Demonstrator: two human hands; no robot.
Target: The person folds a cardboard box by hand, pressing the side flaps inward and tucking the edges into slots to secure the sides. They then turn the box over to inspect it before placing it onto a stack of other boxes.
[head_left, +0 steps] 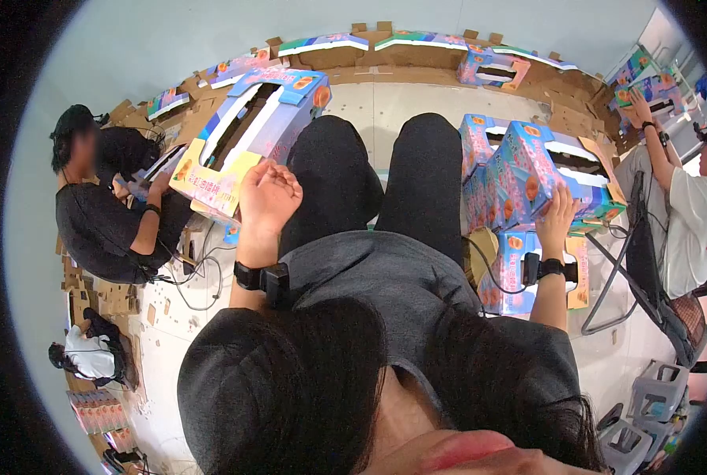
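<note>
My left hand [271,192] is turned palm up with its fingers curled in. It is right beside the yellow end of a printed cardboard carton [294,119] with peach pictures and a long opening in its top, by my left knee. On the other side, my right hand [557,212] lies against the near side of a similar blue and pink carton [525,162], fingers stretched out and the thumb hidden. That carton sits on top of others, with another carton [511,265] lower down by my right wrist.
People sit at the left [104,198] and right [689,206], working on cartons. Flattened brown cardboard [416,75] and more cartons line the wall. A cable [191,277] and scraps lie on the floor at left. Folding chair legs [610,293] and grey stools [658,392] stand at right.
</note>
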